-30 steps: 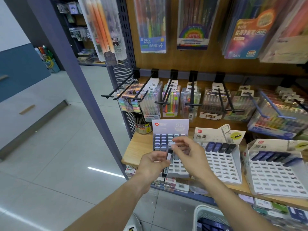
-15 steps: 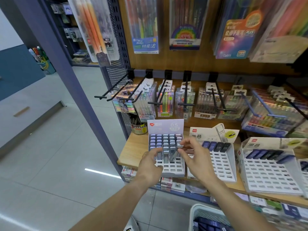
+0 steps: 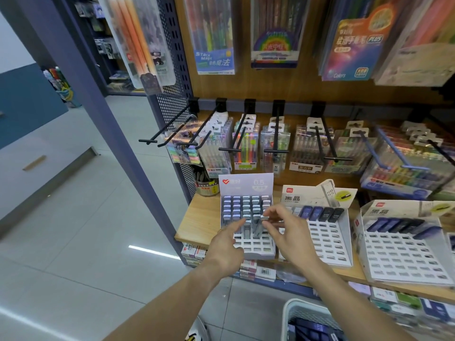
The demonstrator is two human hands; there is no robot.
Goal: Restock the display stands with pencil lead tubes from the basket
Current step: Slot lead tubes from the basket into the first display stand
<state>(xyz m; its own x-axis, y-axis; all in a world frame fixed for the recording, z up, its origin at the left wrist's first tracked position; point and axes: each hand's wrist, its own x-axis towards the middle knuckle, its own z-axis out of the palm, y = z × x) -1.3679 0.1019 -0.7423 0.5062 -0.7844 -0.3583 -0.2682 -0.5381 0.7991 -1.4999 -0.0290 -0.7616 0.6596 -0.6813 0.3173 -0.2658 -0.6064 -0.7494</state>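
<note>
A white display stand [image 3: 248, 251] with a grid of slots sits at the left end of the wooden shelf; grey and purple pencil lead tubes [image 3: 242, 205] fill its upper rows. Two tubes [image 3: 247, 231] stick up higher in the middle rows. My left hand [image 3: 227, 244] reaches in with its index finger straight, the tip touching the top of one raised tube. My right hand [image 3: 283, 230] pinches the cap of another tube [image 3: 265, 218] at the stand's right side. The white basket [image 3: 293, 311] with dark tubes is at the bottom edge.
Two more white stands, one in the middle [image 3: 327, 244] and one at the right [image 3: 403, 257], each hold a top row of dark tubes above bare slots. Black hooks [image 3: 231, 150] with pen packs jut out above the stands. A blue upright post [image 3: 103, 124] stands left of the shelf.
Both hands moved from in front of the stand down onto it. My left hand went from gripping tubes to pointing with one finger; tubes now stand in the middle rows.
</note>
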